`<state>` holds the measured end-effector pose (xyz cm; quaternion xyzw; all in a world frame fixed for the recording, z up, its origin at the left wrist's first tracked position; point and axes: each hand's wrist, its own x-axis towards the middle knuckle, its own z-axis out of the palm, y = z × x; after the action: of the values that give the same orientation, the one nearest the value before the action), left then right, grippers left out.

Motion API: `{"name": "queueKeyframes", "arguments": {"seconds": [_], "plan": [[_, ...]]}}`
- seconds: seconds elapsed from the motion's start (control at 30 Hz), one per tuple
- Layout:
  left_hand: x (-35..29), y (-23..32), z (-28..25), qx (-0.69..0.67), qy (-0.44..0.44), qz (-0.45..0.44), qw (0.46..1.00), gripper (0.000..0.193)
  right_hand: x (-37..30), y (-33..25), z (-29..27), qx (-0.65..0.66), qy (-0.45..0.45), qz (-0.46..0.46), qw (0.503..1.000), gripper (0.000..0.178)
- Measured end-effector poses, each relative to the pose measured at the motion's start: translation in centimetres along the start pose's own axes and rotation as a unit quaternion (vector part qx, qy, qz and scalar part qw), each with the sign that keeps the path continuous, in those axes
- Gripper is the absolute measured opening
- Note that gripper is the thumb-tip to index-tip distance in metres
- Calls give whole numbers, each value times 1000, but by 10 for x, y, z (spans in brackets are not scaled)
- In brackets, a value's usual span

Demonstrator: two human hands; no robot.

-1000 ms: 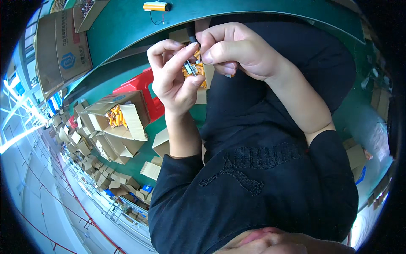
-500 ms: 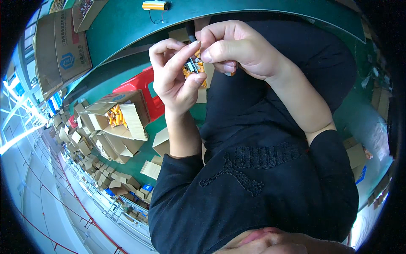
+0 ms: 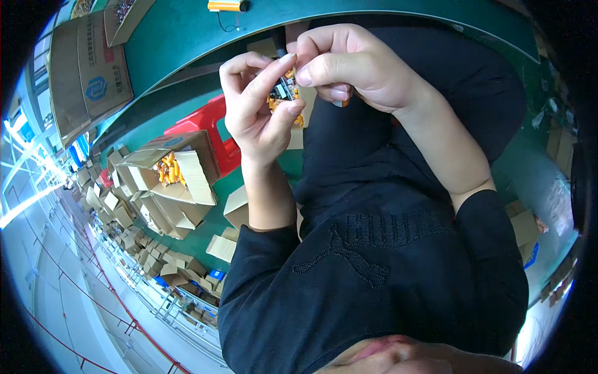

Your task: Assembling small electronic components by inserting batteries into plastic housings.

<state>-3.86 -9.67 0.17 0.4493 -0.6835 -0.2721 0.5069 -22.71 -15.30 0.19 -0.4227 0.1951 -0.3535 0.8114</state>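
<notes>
My left hand point(image 3: 256, 106) is closed, holding a small dark circuit board point(image 3: 283, 90) with pale parts on it between thumb and fingertips. Close against its upper edge is my right hand point(image 3: 361, 68), thumb and index finger pinched together; what lies in that pinch is too small to make out. From under the right hand's curled fingers pokes the end of a small orange piece point(image 3: 340, 103). Below the board, several orange pieces point(image 3: 296, 116) show, partly hidden by my left hand.
On the green table point(image 3: 168, 50) lies an orange pack with thin wires point(image 3: 227, 6). A big carton point(image 3: 90, 75) stands at the left. Lower down are a red stool point(image 3: 208, 124) and an open carton point(image 3: 199, 177) holding orange pieces. More cartons fill the floor beyond.
The circuit board has turned slightly in my left fingers, showing more of its face. My right hand has shifted up slightly, still pinching beside it.
</notes>
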Motion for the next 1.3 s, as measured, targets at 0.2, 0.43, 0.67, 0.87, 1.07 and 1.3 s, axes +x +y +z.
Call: {"name": "queueKeyframes", "arguments": {"seconds": [0.2, 0.43, 0.67, 0.87, 1.07, 1.3], "plan": [[-2, -2, 2, -30, -2, -8, 1000, 38, -1, 2, -3, 7, 7, 9, 1000, 10], [-3, -1, 1, -5, -8, -26, 1000, 39, 0, 5, -3, 17, 19, 19, 1000, 8], [-5, 2, 4, -24, -3, -44, 999, 39, -1, 5, -2, 31, 22, 30, 999, 8], [-8, 0, 5, 19, -16, -46, 999, 38, -1, 12, -7, 63, 17, 26, 998, 9], [-13, -7, 10, -49, 22, -41, 998, 42, -1, 4, 2, -8, 28, 6, 1000, 9], [-20, 5, 10, -176, 65, -51, 981, 40, -9, -11, 17, -173, 58, -113, 977, 8]]}}
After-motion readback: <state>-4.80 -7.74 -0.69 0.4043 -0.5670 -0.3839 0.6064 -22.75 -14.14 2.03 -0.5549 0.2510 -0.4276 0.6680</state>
